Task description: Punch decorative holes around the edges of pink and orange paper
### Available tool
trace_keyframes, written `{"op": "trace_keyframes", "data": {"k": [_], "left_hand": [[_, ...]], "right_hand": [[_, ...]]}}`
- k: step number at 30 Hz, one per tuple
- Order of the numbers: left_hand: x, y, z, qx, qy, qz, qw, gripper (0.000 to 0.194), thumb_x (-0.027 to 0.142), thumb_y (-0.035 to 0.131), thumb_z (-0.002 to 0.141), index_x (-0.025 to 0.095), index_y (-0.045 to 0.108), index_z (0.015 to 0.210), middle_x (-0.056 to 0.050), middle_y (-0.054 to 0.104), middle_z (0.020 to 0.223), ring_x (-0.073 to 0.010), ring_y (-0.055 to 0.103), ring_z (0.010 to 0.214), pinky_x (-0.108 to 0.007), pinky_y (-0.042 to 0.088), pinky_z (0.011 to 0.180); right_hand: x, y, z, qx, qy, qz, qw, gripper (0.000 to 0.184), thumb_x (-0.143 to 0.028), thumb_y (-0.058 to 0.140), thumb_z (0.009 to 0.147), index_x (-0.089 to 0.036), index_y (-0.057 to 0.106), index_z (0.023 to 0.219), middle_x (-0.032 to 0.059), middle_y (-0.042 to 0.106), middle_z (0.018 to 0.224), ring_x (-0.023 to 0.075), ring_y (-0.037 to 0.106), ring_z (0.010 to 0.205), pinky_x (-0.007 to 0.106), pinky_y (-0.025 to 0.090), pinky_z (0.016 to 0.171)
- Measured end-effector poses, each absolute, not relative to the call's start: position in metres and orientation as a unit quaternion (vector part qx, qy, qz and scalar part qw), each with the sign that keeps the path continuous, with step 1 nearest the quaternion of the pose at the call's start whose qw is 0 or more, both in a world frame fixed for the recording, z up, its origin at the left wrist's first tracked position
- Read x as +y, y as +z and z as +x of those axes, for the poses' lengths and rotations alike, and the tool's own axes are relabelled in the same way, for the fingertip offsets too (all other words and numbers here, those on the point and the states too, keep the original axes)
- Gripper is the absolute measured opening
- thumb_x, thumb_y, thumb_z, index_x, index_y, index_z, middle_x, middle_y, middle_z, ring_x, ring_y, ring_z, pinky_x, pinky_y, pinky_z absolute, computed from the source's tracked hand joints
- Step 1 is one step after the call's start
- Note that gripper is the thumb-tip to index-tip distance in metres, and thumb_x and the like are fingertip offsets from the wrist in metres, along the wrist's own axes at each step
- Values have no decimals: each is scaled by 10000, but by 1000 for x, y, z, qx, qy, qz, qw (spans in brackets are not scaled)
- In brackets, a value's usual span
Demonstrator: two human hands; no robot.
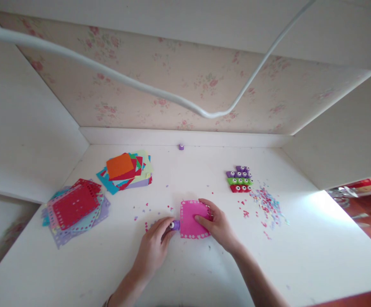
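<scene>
A pink paper square (192, 219) with small shapes punched along its edges lies in front of me. My right hand (215, 224) grips its right side, thumb on top and fingers at the edge. At the sheet's left edge is a small purple craft punch (175, 225) with a white round button. My left hand (156, 238) is closed around this punch. Whether the paper's edge sits inside the punch's slot I cannot tell.
Punched sheets (75, 207) are piled at the left, with coloured paper (120, 166) behind them. Purple, green and red punches (240, 181) stand in rows at the right, beside scattered confetti (270, 204). Another purple punch (181, 146) is near the wall. A white cable (172, 97) hangs across the view.
</scene>
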State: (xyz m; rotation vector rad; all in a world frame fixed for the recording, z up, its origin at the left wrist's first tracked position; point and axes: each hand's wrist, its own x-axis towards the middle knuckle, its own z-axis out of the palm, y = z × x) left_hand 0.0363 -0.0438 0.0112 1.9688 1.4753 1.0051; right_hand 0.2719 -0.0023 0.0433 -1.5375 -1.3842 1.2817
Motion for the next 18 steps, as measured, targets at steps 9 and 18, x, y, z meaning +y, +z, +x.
{"op": "trace_keyframes", "data": {"k": [9, 18], "left_hand": [[-42, 14, 37, 536, 372, 724, 226, 248, 265, 572, 936, 252, 624, 1178, -59, 722, 1104, -205, 701, 994, -338, 592, 870], [-43, 17, 37, 528, 352, 737, 235, 258, 255, 573, 938, 252, 626, 1190, -61, 708, 1122, -211, 679, 1023, -356, 580, 894]], "right_hand": [[-2, 38, 274, -536, 484, -602, 342, 549, -389, 714, 803, -232, 560, 1306, 53, 709, 1045, 204, 675, 828, 336, 569, 709], [0, 49, 270, -586, 439, -612, 298, 527, -324, 699, 798, -245, 577, 1304, 58, 710, 1119, 224, 686, 914, 367, 564, 809]]}}
